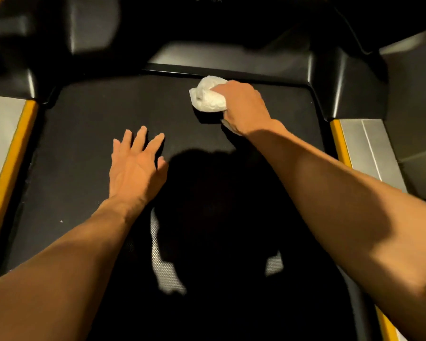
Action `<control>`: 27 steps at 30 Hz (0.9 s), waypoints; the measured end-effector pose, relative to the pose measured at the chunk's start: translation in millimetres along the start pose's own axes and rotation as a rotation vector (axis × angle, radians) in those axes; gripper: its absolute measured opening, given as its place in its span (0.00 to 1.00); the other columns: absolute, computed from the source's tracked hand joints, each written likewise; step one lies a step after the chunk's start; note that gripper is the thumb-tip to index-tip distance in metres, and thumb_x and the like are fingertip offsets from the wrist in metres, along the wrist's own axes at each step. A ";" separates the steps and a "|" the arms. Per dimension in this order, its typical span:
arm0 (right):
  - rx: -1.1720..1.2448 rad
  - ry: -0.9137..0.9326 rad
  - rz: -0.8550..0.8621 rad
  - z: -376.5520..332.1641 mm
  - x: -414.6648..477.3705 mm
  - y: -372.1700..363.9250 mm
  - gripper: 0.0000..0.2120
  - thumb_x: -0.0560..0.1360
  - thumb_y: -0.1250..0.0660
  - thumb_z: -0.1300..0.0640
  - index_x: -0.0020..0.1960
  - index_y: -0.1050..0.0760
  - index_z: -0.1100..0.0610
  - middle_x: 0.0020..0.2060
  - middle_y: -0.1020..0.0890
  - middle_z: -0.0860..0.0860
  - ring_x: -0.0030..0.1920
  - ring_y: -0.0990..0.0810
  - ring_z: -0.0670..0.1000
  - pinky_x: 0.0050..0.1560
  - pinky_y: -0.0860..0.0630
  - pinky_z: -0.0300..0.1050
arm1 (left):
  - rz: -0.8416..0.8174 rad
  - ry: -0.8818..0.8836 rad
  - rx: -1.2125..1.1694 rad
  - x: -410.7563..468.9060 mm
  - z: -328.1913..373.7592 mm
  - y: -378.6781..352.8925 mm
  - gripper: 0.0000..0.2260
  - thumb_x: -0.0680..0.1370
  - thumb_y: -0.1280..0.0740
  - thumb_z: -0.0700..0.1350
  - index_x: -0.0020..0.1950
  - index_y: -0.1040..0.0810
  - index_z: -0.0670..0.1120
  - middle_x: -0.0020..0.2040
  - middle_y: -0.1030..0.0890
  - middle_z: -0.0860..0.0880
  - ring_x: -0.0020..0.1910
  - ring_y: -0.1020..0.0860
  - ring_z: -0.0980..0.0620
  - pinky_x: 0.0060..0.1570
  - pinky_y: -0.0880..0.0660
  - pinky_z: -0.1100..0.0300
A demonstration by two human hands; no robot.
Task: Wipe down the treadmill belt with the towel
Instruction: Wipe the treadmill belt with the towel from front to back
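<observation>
The black treadmill belt fills the middle of the view. A crumpled white towel rests on the belt near its far edge, right of centre. My right hand is closed around the towel and presses it onto the belt. My left hand is spread, fingers apart, over the belt left of centre, holding nothing; I cannot tell whether it touches the belt. My own shadow darkens the near half of the belt.
Grey side rails with yellow strips run along the left and right of the belt. The black motor cover and the frame's uprights rise beyond the belt's far end.
</observation>
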State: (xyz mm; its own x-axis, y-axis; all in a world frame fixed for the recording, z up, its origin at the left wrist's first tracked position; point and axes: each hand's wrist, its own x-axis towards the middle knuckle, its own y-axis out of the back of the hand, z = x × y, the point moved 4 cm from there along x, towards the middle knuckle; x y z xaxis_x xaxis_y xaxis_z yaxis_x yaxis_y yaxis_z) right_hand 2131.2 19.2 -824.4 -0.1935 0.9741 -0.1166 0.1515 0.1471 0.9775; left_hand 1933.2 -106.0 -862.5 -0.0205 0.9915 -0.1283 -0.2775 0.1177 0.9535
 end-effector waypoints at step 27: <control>-0.011 -0.014 0.065 64.0 3.3 13.3 0.22 0.70 0.39 0.65 0.59 0.24 0.48 0.55 0.20 0.53 0.56 0.24 0.61 0.48 0.30 0.49 | 0.201 -0.158 -0.031 4.2 22.1 -20.4 0.26 0.76 0.35 0.47 0.73 0.32 0.41 0.73 0.34 0.39 0.74 0.38 0.37 0.74 0.46 0.42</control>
State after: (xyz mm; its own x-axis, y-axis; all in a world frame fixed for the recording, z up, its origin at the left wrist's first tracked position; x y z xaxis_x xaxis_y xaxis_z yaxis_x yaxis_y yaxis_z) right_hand 2194.6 35.3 -823.0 -0.1701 0.9839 -0.0549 0.1526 0.0813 0.9849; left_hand 1959.9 -103.0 -876.5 0.0710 0.9914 0.1096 -0.3126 -0.0823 0.9463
